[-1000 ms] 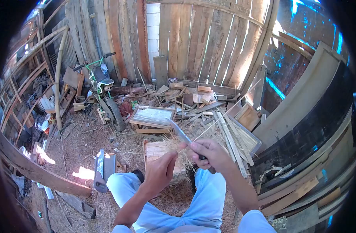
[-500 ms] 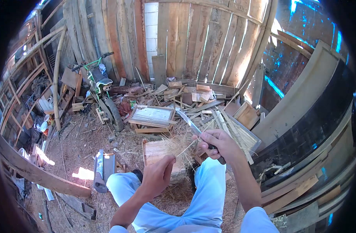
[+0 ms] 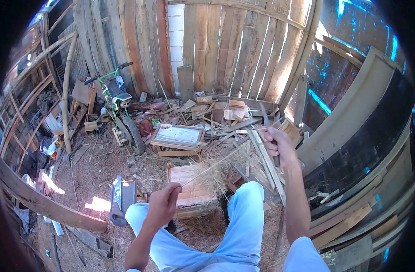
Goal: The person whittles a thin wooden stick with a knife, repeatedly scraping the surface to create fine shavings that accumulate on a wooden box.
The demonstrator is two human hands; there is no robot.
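A wall of weathered upright wooden planks (image 3: pixel 225 50) closes the far side, sunlight showing through its gaps, with dark blue-streaked panels (image 3: pixel 338 68) to the right. The bare dirt floor strewn with sawdust (image 3: pixel 94 167) carries a heap of scrap wood offcuts (image 3: pixel 221 115). A small green-framed motorbike (image 3: pixel 119 102) stands by the planks, and a bright sun patch (image 3: pixel 98 202) lies at left.

Pale blue trousers (image 3: pixel 242 222); pale blue short sleeves (image 3: pixel 303 256); forearms bare; left hand (image 3: pixel 163 205), right hand (image 3: pixel 276 143) bare.
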